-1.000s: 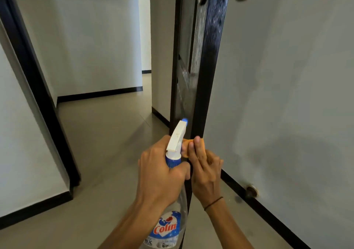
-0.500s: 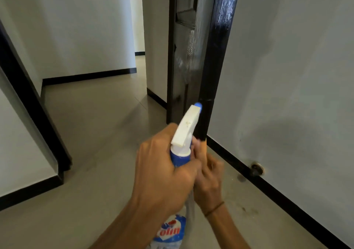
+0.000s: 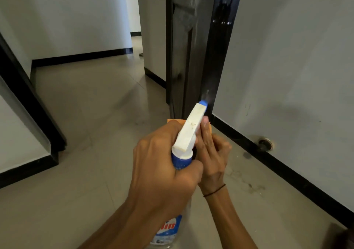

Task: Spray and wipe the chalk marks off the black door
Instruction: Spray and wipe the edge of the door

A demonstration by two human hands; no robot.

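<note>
Head view: orange cloth (image 3: pixel 209 131) mostly behind spray bottle (image 3: pixel 188 131).

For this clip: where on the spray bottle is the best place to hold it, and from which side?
Probably the narrow blue neck of the spray bottle, taken from behind, as the left hand does. The white head flares above the grip, and the nozzle points away at the door.

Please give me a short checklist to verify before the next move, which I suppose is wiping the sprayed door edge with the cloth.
1. Left hand grips spray bottle: ok.
2. Nozzle aimed at the black door edge, mist visible: ok.
3. Right hand holds orange cloth: ok.
4. Door edge wet with droplets higher up: ok.
5. Chalk marks left on the lower edge: cannot tell.
6. Cloth touches the door: cannot tell.
</note>
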